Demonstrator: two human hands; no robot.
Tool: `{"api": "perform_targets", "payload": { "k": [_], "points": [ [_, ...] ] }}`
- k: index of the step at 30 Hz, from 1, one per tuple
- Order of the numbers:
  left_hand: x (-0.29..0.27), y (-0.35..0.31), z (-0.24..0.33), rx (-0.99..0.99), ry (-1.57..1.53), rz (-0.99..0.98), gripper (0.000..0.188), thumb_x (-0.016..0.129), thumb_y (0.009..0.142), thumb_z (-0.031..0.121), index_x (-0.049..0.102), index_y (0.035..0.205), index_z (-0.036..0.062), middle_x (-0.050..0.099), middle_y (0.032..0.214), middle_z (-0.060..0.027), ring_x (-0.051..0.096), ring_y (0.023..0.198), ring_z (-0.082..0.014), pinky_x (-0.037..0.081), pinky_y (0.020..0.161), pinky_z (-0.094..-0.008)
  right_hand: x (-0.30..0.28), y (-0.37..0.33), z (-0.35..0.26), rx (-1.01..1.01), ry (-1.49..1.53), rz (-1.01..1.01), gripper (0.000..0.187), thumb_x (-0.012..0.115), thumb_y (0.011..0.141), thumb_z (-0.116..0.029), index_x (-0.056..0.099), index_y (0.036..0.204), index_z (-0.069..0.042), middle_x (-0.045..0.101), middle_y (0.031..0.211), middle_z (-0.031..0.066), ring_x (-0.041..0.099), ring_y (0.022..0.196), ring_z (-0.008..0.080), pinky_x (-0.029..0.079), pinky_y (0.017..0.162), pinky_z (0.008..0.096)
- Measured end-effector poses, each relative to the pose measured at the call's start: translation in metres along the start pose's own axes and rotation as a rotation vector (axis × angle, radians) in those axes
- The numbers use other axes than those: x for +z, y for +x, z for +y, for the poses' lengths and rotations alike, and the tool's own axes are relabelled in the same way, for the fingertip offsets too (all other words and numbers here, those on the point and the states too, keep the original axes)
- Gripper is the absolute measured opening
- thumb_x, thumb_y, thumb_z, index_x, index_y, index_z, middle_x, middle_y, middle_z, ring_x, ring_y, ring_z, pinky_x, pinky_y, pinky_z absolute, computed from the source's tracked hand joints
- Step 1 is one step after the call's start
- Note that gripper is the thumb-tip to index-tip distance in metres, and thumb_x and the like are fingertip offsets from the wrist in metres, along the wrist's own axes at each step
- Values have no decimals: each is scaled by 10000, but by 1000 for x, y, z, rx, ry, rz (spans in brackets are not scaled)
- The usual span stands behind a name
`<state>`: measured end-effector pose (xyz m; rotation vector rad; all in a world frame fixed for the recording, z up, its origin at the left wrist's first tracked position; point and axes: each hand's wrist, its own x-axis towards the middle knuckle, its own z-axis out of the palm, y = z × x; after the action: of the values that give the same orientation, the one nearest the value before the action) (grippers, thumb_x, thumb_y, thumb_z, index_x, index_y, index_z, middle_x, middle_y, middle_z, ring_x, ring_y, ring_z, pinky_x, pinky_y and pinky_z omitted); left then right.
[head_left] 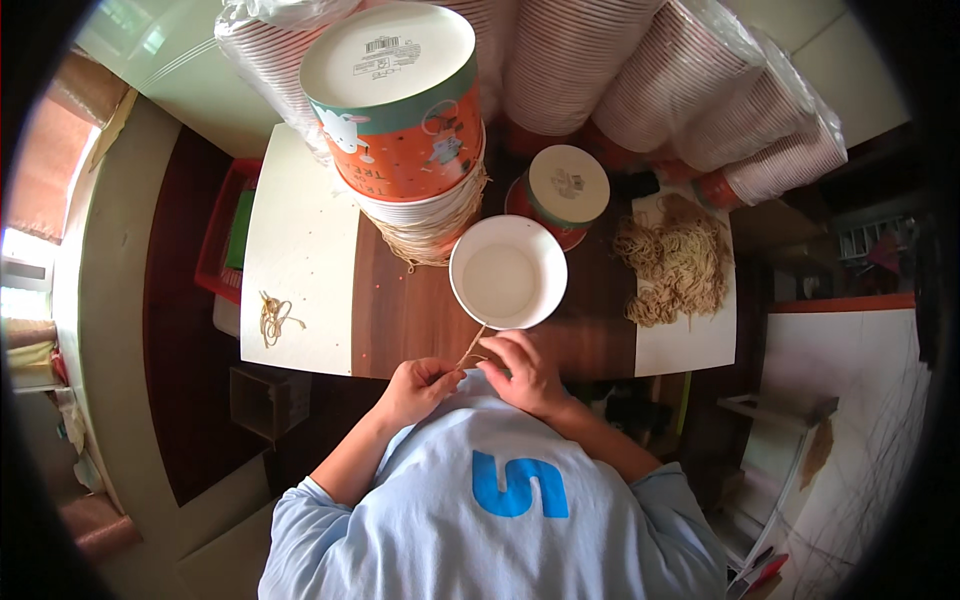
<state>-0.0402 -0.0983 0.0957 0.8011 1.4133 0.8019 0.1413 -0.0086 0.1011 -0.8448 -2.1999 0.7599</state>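
Note:
Right in front of me on the table edge is a white paper bucket (541, 268), mouth up and tilted toward me, with nothing visible inside. A length of tan twine (471, 347) runs from its near rim down to my hands. My left hand (418, 388) pinches the lower end of the twine between thumb and fingers. Close beside it, my right hand (524, 371) has its fingers curled, thumb and fingertips at the same cord. Part of the twine is hidden by the fingers.
Behind stands a tall stack of upturned orange-and-green paper buckets (420, 150), twine hanging round its lower part. A smaller upturned bucket (568, 185) sits right of it. Tangled twine (680, 262) lies at right, a small twine bundle (278, 318) at left. Bagged bucket stacks (585, 60) line the back.

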Motion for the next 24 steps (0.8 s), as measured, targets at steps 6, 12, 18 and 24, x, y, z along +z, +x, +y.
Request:
{"api": "perform_targets", "payload": {
  "k": [6,12,18,24],
  "points": [
    [6,-7,36,237,163,24,123,609,847,95,659,876,-14,614,687,-54,526,615,-75,444,557,-239,11,11,9,-287,3,-96,199,639,717,-50,632,916,-66,586,930,65,609,798,219,475,695,337],
    [-8,-23,53,243,69,-212,97,612,825,75,679,827,4,656,746,-77,618,691,-133,493,652,-265,8,-4,30,-210,-131,40,171,709,661,-53,666,823,-85,651,989,46,609,753,188,459,642,309],
    [-9,-30,72,303,182,-396,106,606,835,68,672,874,-4,658,784,-103,632,728,-168,502,685,-277,-24,-6,27,-268,-224,-128,40,648,712,-136,644,752,-129,628,860,-31,544,680,165,406,642,306],
    [-41,-31,99,193,435,-453,146,642,813,110,663,922,16,666,837,-125,644,714,-196,509,657,-292,-79,-8,61,-207,-156,-467,49,605,724,-147,639,692,-131,631,795,-24,583,715,164,418,669,313]
  ]
}}
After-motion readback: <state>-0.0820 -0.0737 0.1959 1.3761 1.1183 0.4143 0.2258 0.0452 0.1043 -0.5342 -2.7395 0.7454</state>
